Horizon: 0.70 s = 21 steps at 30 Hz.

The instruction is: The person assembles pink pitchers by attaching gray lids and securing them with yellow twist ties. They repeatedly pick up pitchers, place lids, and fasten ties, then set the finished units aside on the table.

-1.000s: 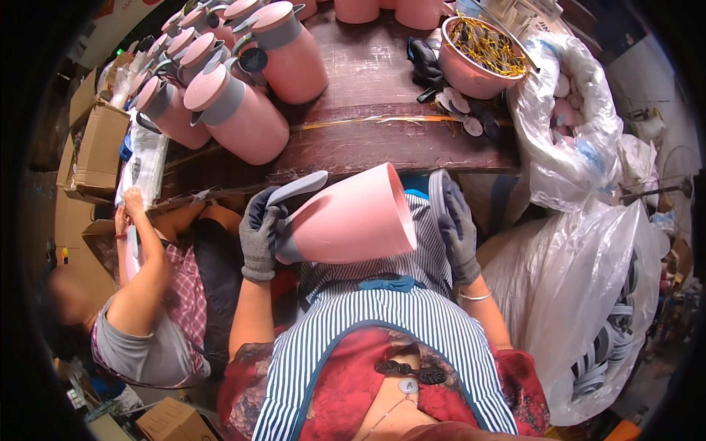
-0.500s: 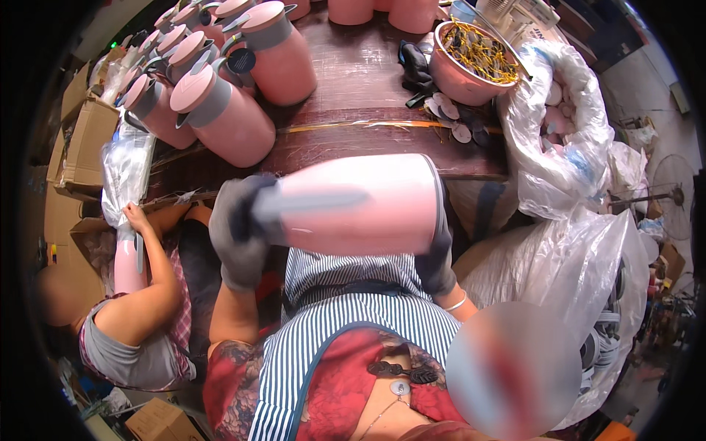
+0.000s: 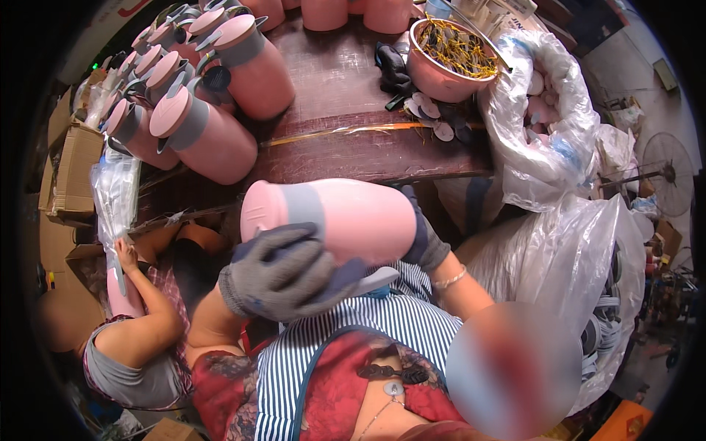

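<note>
The left hand clasped a pink jug near its handle. The right hand gripped its base, before the worktop.

Toward the far right of the dark red table, a pink bowl holds a heap of yellow-stringed tags, just beside a black bundle. On the left, a co-worker in grey sleeves sits near clear plastic sleeves and a cardboard box. A round wire-guarded fan shows at the right, with an orange object at the near right.
</note>
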Tool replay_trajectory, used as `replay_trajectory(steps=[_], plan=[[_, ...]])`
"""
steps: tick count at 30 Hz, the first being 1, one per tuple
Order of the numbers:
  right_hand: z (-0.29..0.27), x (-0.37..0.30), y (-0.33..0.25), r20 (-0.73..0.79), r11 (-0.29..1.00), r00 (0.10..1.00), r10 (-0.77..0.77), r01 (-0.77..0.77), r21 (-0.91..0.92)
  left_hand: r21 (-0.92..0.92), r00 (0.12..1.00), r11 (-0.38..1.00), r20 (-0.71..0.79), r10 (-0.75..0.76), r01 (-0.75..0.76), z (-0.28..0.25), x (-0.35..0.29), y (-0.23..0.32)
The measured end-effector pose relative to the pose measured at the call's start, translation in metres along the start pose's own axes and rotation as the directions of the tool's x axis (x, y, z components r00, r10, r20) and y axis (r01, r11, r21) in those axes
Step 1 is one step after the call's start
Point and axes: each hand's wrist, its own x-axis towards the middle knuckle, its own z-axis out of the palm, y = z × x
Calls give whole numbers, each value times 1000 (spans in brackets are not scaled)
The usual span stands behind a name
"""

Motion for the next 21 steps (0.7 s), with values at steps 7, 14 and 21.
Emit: replay_trajectory(steps=[7, 14, 21], plan=[[-36, 55, 101, -390, 750, 796, 463, -586, -306, -207, 972, 960, 98, 214, -190, 77, 9, -38], [-24, 80, 154, -401, 662, 808, 432, -586, -468, -338, 968, 916, -45, -245, 216, 97, -6, -43], [-77, 100, 128, -219, 784, 753, 620, -606, 136, -476, 894, 796, -43, -447, 375, 99, -23, -108]])
